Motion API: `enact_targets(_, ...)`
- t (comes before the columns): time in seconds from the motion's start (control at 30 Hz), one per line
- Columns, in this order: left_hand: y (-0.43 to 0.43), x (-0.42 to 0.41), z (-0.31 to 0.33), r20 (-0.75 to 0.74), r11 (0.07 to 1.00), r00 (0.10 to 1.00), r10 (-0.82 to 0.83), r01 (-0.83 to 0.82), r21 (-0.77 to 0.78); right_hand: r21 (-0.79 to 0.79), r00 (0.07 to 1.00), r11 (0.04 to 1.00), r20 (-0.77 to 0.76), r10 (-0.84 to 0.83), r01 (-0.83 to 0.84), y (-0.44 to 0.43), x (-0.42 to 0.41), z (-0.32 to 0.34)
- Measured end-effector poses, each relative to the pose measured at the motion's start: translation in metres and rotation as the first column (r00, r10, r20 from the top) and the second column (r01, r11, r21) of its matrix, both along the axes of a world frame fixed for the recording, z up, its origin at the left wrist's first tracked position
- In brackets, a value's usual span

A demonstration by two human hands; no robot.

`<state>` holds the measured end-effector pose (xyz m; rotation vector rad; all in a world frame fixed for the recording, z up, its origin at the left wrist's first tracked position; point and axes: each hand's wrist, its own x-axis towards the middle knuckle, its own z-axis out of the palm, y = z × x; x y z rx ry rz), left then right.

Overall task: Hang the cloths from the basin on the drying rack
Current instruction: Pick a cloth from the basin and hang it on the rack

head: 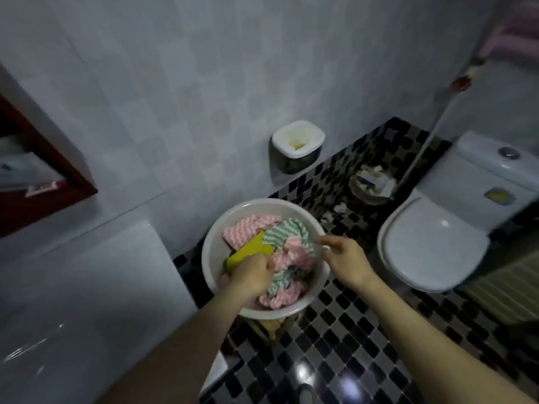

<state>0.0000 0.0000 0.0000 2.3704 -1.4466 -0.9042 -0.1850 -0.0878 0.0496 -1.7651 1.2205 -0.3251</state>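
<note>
A white round basin (217,228) stands on a low stool over the checkered floor. Inside lie several cloths: a pink-striped cloth (245,231), a green-striped cloth (287,233) and a yellow cloth (248,253). My left hand (252,275) is down in the basin, fingers closed around a green-and-pink bunch of cloth at the middle. My right hand (342,262) hovers at the basin's right rim, pinching the edge of the green-striped cloth. A pink item hangs at the top right (507,39), blurred; the drying rack itself cannot be made out.
A white toilet (431,243) with its lid down stands to the right. A small full waste bin (372,185) sits behind the basin. On the tiled wall hangs a white holder (297,141). A white appliance (87,287) fills the left; a red-framed cabinet (43,176) is above it.
</note>
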Motion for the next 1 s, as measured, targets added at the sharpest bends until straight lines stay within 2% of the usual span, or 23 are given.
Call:
enact_targets(0.1,0.006,0.006,-0.021,0.012,0.989,0.997,-0.077,0.075,0.128,-0.078,0.975,0.980,-0.135,0.174,-0.185,-0.004,0.018,-0.030)
enact_targets(0.2,0.009,0.018,-0.036,0.088,0.963,0.992,-0.091,0.066,0.260,-0.061,0.888,0.924,-0.309,0.341,-0.376,-0.004,0.041,-0.058)
enact_targets(0.27,0.007,0.028,-0.048,0.153,0.963,0.987,-0.058,0.015,0.268,-0.037,0.824,0.890,-0.396,0.405,-0.455,-0.005,0.051,-0.070)
enact_targets(0.37,0.000,0.040,-0.067,0.180,0.977,0.984,0.009,-0.048,0.210,-0.045,0.772,0.877,-0.497,0.396,-0.479,-0.007,0.060,-0.085)
enact_targets(0.47,-0.007,0.049,-0.078,0.148,0.979,0.988,0.045,-0.073,0.189,-0.106,0.763,0.883,-0.557,0.328,-0.457,-0.014,0.064,-0.105)
enact_targets(0.53,-0.011,0.051,-0.083,0.140,0.971,0.986,0.090,-0.118,0.206,-0.113,0.790,0.910,-0.546,0.279,-0.399,-0.021,0.064,-0.118)
enact_targets(0.6,-0.011,0.052,-0.087,0.153,0.962,0.978,0.139,-0.170,0.212,-0.049,0.864,0.972,-0.471,0.179,-0.228,-0.023,0.066,-0.124)
enact_targets(0.67,-0.011,0.057,-0.090,0.121,0.963,0.977,0.173,-0.194,0.185,0.147,0.944,0.989,-0.330,0.020,0.031,-0.025,0.071,-0.121)
enact_targets(0.73,-0.012,0.065,-0.088,0.019,0.967,0.971,0.238,-0.239,0.088,0.441,0.970,0.864,-0.139,-0.200,0.242,-0.027,0.075,-0.116)
enact_targets(0.77,-0.014,0.070,-0.085,-0.045,0.958,0.957,0.285,-0.285,0.012,0.584,0.949,0.759,-0.069,-0.306,0.287,-0.029,0.077,-0.112)
enact_targets(0.83,-0.019,0.080,-0.076,-0.178,0.905,0.910,0.375,-0.401,-0.141,0.773,0.898,0.557,-0.039,-0.438,0.305,-0.035,0.080,-0.104)
enact_targets(0.9,-0.025,0.090,-0.069,-0.288,0.819,0.836,0.468,-0.532,-0.213,0.859,0.852,0.418,-0.037,-0.523,0.294,-0.044,0.082,-0.104)
enact_targets(0.93,-0.028,0.094,-0.069,-0.308,0.799,0.814,0.493,-0.564,-0.210,0.877,0.829,0.383,-0.029,-0.559,0.289,-0.049,0.083,-0.105)
enact_targets(1.0,-0.028,0.101,-0.074,-0.207,0.816,0.844,0.495,-0.533,-0.222,0.880,0.806,0.379,-0.008,-0.592,0.287,-0.056,0.085,-0.103)
